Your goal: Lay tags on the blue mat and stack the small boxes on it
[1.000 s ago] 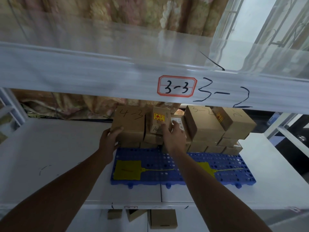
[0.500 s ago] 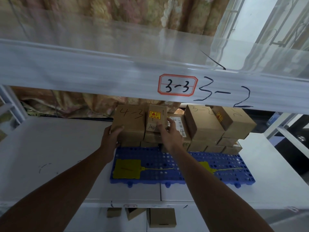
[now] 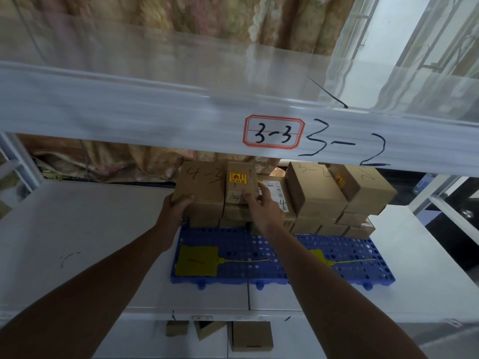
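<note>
Hands: two, both yours, reaching to the back of the shelf (image 3: 90,229).
Left hand (image 3: 176,207): clamped on the lower front corner of the box marked 4-3 (image 3: 204,182), thumb lying along its front edge.
Right hand (image 3: 261,211): pinching the sticker box (image 3: 239,177), thumb on its front face and fingers against its right side.
Blue mat (image 3: 238,244): one, perforated, lying flat on the shelf in front of you.
Tags: two, both yellow and both flat on the front half of the mat. The left tag (image 3: 197,260) shows whole, with its thin tail pointing right. The right tag (image 3: 321,257) is partly hidden by your right forearm.
Top boxes: five you can count along the back of the mat. These are the box marked 4-3, the sticker box touching its right side, a white-label box (image 3: 274,189), a box marked 3-2 (image 3: 313,193) and a far-right box (image 3: 368,190) tilted beside it.
Lower boxes: smaller ones under the top row. They are partly hidden, so you cannot count them.
Boxes below the shelf: three (image 3: 251,335), seen under the front edge.
Shelf marks: two on the beam above, a red-framed label (image 3: 273,132) reading 3-3 and a handwritten 3-2 just right of it.
</note>
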Available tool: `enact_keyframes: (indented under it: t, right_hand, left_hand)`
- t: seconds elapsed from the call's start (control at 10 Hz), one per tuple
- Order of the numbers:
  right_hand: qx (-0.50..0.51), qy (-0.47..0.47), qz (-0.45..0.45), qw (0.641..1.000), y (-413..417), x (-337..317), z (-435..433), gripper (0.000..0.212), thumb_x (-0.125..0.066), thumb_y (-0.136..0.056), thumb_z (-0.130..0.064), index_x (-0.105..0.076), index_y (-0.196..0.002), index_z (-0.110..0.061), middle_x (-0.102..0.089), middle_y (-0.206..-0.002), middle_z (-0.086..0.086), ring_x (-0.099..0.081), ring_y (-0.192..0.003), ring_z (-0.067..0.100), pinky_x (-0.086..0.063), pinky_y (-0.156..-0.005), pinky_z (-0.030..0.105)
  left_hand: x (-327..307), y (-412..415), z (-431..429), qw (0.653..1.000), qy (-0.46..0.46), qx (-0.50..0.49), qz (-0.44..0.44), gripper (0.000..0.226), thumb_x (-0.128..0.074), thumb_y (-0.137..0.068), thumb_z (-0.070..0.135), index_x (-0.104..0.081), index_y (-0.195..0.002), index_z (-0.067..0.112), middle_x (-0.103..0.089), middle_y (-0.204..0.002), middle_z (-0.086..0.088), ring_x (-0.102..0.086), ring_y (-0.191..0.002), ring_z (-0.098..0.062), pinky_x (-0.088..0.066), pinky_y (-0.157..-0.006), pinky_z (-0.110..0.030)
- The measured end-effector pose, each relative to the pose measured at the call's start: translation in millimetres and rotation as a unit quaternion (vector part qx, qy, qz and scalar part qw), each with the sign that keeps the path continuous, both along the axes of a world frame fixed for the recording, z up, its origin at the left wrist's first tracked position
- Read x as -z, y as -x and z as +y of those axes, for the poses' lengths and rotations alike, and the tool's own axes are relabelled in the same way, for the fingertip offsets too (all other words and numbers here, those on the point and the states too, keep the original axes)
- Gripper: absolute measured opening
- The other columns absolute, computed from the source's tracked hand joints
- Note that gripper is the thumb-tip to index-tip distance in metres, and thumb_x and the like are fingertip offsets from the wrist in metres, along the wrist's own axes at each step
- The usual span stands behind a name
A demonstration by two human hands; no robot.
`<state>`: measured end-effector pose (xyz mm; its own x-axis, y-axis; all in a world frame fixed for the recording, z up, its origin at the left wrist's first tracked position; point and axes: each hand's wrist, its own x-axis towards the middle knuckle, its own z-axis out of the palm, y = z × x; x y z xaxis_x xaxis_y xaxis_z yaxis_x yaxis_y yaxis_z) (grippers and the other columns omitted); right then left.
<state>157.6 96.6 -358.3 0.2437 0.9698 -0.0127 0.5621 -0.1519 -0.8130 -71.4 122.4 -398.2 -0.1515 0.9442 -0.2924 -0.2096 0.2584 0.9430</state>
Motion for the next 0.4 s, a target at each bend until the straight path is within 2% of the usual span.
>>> enact_keyframes:
  t: [0.1, 0.2, 0.3, 0.4]
  right_hand:
    - [0.004, -0.001, 0.021, 1.0, 0, 2, -1, 0.076, -0.044, -0.092, -0.07, -0.025, -0.156, -0.034, -0.063, -0.136, 0.0, -0.049, -0.135, 0.025, -0.024, -0.118, 0.054]
    - [0.015, 0.002, 0.041, 0.999, -3, 1, -4, 0.089, -0.041, -0.082, -0.08, -0.027, -0.156, -0.033, -0.055, -0.147, 0.001, -0.043, -0.14, 0.027, -0.024, -0.119, 0.055]
    - [0.031, -0.023, 0.016, 0.999, -8, 0, -8, 0.084, -0.043, -0.086, -0.077, -0.031, -0.155, -0.031, -0.046, -0.154, 0.001, -0.035, -0.146, 0.029, -0.023, -0.12, 0.054]
    - [0.047, -0.043, -0.005, 0.998, -13, 1, -10, 0.088, -0.04, -0.084, -0.081, -0.032, -0.155, -0.03, -0.043, -0.156, 0.0, -0.034, -0.146, 0.029, -0.028, -0.118, 0.054]
  left_hand:
    - [0, 0, 2, 1.0, -0.008, -0.022, 0.001, 0.068, -0.07, -0.092, 0.035, -0.038, -0.15, 0.022, -0.048, -0.142, -0.003, -0.052, -0.117, -0.024, -0.046, -0.091, -0.036]
    - [-2, 0, 1, 1.0, -0.012, -0.024, 0.008, 0.069, -0.069, -0.092, 0.039, -0.038, -0.152, 0.025, -0.046, -0.149, -0.001, -0.048, -0.131, -0.026, -0.042, -0.103, -0.039]
    - [-4, 4, 0, 0.999, -0.02, -0.031, 0.006, 0.07, -0.066, -0.094, 0.042, -0.034, -0.155, 0.025, -0.039, -0.155, -0.001, -0.043, -0.137, -0.027, -0.038, -0.1, -0.037]
    - [-11, 10, -3, 0.997, -0.018, -0.063, 0.041, 0.068, -0.062, -0.095, 0.047, -0.034, -0.154, 0.026, -0.036, -0.157, -0.003, -0.041, -0.139, -0.029, -0.036, -0.101, -0.037]
